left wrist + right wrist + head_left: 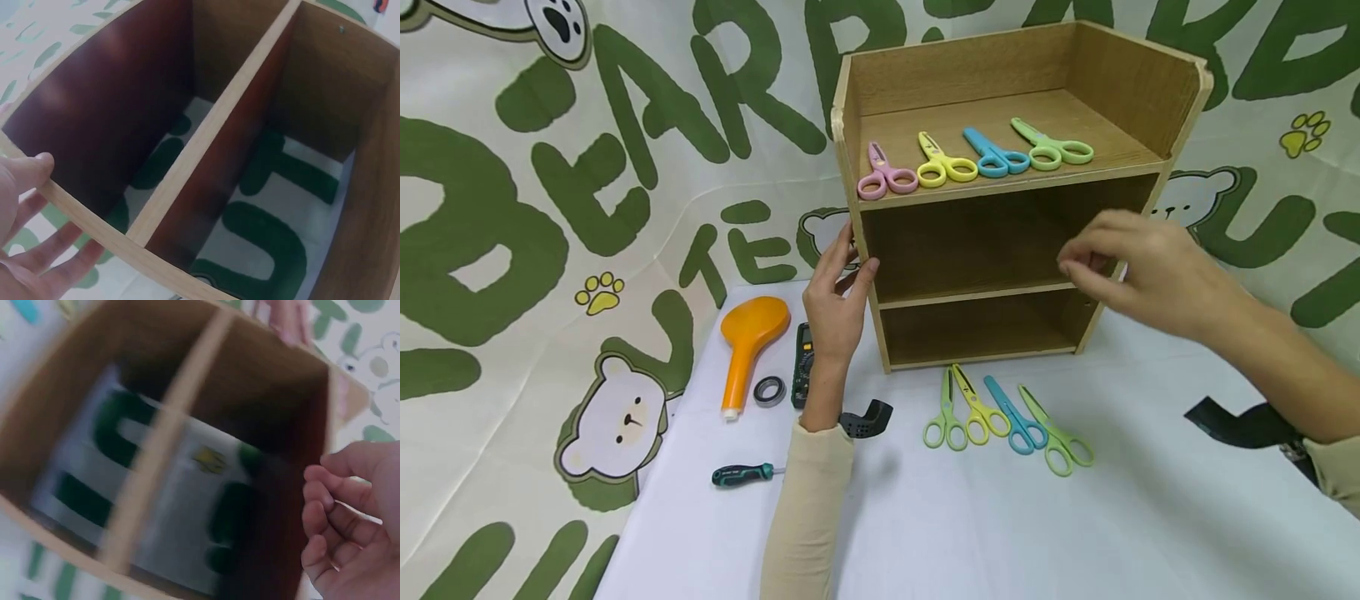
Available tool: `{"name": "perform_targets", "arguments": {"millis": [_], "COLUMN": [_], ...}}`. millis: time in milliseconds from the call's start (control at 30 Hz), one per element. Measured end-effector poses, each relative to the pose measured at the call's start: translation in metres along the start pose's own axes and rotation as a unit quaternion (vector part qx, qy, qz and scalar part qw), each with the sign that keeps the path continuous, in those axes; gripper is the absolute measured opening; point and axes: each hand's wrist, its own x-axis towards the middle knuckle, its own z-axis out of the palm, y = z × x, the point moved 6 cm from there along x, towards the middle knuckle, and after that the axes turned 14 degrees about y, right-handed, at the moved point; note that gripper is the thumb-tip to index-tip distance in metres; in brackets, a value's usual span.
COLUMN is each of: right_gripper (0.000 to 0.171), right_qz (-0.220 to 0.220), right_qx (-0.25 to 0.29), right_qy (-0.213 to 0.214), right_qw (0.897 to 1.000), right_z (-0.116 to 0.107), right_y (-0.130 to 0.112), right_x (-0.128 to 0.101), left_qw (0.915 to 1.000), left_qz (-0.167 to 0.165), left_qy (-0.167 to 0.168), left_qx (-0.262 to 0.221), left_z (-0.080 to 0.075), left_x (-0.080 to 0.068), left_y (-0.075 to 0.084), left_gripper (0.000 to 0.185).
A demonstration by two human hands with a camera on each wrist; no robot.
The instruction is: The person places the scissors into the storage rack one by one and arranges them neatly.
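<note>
on shelf point(1000, 179) four scissors point(975, 157), below four scissors point(1007, 419)

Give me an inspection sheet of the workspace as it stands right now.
Surface: white cloth-covered table.
Job's things: wooden shelf unit; four scissors on top shelf; four scissors on table.
Clutter: orange handheld object, ring, multimeter, screwdriver, black piece.
Grippers: left hand holds the shelf's left edge; right hand by its right side, fingers curled, contact unclear.
Cables: nothing seen.
Surroundings: bear-print backdrop.
</note>
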Motion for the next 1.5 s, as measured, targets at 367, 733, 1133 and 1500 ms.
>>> {"name": "perform_targets", "arguments": {"millis": [367, 733, 1133, 1500], "right_gripper": [0.019, 0.017, 0.027, 0.012], "right_qz": [0.041, 0.059, -0.011, -0.020], "right_qx": [0.071, 0.153, 0.072, 0.114], "right_qy": [-0.123, -0.211, -0.113, -0.075], "right_qw": [0.989, 0.964, 0.991, 0.990], "right_z": [0.073, 0.098, 0.095, 0.059], "right_y": [0.022, 0.029, 0.020, 0.005], "right_x": [-0.132, -0.186, -0.201, -0.167], "left_qw": [0.9999, 0.9999, 1.0000, 1.0000], "left_qz": [0.002, 0.003, -0.004, -0.005], "left_qy": [-0.001, 0.000, 0.002, 0.003], "left_qx": [-0.014, -0.011, -0.009, -0.007], "left_z": [0.000, 0.001, -0.001, 0.000], "left_x": [0.002, 0.004, 0.000, 0.001], "left_y": [0.014, 0.016, 0.012, 0.010], "left_gripper": [0.052, 0.053, 0.052, 0.053]}}
